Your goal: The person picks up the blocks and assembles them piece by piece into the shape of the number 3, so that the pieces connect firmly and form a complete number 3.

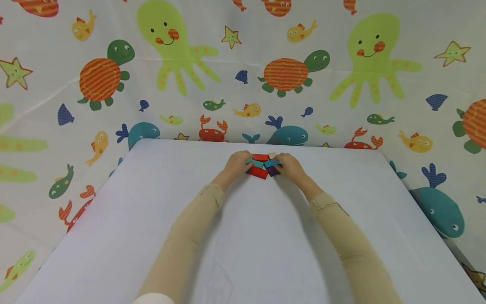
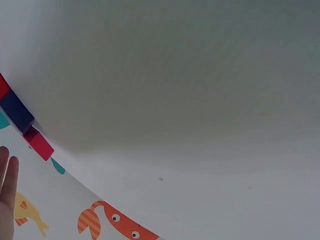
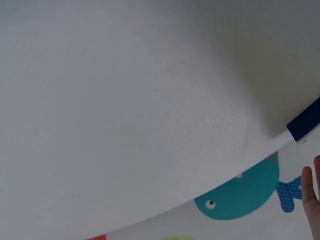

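One patterned cloth [image 1: 243, 55] hangs behind the blocks [image 1: 258, 172].

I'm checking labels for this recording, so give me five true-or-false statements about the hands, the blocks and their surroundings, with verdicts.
1. The left hand and right hand are at a group of coloured blocks on a tabletop. True.
2. The tabletop is black. False: it is white.
3. Both sleeves are beige. True.
4. The coloured blocks lie at the edge nearest the person. False: they lie near the far edge.
5. The backdrop is plain. False: it is printed with sea animals.
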The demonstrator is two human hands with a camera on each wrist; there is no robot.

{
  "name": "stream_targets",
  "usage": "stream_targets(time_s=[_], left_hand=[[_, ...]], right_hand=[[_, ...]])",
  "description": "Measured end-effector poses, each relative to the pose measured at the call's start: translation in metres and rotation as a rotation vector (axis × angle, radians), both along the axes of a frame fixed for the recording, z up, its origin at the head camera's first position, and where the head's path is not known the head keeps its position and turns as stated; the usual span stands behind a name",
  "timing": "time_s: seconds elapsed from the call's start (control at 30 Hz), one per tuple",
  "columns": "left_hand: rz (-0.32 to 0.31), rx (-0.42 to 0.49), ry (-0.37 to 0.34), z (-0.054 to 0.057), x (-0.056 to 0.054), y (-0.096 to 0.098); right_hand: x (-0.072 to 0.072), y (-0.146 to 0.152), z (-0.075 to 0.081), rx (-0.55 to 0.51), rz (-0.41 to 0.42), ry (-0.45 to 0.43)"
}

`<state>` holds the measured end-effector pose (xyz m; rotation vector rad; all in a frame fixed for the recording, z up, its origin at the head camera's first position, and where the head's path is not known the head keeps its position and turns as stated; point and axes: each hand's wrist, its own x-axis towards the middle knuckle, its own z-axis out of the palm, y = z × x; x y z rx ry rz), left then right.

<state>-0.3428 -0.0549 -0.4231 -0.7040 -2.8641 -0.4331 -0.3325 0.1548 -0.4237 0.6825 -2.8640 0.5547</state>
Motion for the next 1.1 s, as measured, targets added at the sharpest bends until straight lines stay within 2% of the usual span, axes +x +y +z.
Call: stream_targets(time_s=[0.2,0.4,0.5,0.87,1.1], left_hand=[[-0.041,0.011,-0.062,-0.002,-0.009,0.002],[-0.071,0.009,-0.038,0.000,-0.015,0.000],[-0.070,-0.002,-0.071,0.000,-0.019,0.000],[-0.086,-0.153,-0.217,0.004,-0.026,0.004],[-0.096,-0.180,-0.215,0.002,-0.026,0.005]], right_hand=[[-0.015,-0.001,-0.002,-0.013,0.019,-0.064],[-0.022,-0.004,0.000,0.020,0.036,-0.086],[-0.025,-0.006,0.002,0.039,0.046,-0.100],[-0.026,-0.012,0.003,0.088,0.053,-0.153],[-0.028,-0.012,0.001,0.106,0.043,-0.153]])
